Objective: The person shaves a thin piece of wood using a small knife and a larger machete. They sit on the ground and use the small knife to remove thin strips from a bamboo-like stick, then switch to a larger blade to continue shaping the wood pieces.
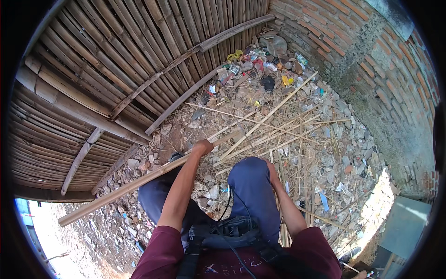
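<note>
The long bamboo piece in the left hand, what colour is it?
The bamboo piece is pale tan, best seen in the head view.

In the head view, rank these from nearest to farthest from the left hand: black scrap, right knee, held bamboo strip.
1. Bamboo strip: in the left hand, extending to its lower left.
2. Right knee: just right of that hand.
3. Black scrap: farther ahead, to the right.

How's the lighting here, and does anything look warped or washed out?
Head view: bamboo wall and brick wall bend near the dark rim; ground at lower left and rubble patch at right wash out in sun; left hand and bamboo pole sit in soft shade.
</note>
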### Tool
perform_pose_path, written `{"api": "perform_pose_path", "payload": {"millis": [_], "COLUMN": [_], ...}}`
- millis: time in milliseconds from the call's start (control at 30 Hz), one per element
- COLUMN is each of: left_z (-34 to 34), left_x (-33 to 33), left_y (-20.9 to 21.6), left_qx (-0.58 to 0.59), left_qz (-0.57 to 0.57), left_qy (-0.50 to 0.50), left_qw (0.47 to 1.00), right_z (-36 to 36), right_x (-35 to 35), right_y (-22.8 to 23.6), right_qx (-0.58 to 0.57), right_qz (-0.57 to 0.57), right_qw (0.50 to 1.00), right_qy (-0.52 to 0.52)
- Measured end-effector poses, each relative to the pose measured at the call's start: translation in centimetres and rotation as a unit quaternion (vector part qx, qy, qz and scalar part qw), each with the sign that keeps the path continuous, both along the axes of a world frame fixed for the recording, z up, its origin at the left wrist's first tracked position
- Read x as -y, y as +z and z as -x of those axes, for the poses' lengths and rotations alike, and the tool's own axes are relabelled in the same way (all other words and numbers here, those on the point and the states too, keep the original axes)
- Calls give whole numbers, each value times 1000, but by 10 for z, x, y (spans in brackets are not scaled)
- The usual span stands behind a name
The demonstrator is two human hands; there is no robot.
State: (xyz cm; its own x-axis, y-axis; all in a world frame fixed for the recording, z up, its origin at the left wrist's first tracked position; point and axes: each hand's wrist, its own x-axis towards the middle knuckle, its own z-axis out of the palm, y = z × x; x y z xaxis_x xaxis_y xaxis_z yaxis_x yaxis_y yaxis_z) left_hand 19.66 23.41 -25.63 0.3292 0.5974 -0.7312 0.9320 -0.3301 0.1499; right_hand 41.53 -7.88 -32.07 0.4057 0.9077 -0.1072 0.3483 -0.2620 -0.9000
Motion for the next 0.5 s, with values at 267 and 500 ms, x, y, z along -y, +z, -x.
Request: {"api": "perform_pose_path", "payload": {"millis": [267,500], "left_z": [3,-26], "left_x": [-4,-6], "left_y": [-11,-11], "left_qx": [-15,-18], "left_qz": [41,71], "left_qy": [7,3], "left_qw": [999,997], "right_z": [13,-12], "right_x": [-73,-82], "right_y": [-11,-74], "right_qx": [-135,8], "right_qz": [127,223], "right_qw": [979,970], "right_qy": [82,91]}}
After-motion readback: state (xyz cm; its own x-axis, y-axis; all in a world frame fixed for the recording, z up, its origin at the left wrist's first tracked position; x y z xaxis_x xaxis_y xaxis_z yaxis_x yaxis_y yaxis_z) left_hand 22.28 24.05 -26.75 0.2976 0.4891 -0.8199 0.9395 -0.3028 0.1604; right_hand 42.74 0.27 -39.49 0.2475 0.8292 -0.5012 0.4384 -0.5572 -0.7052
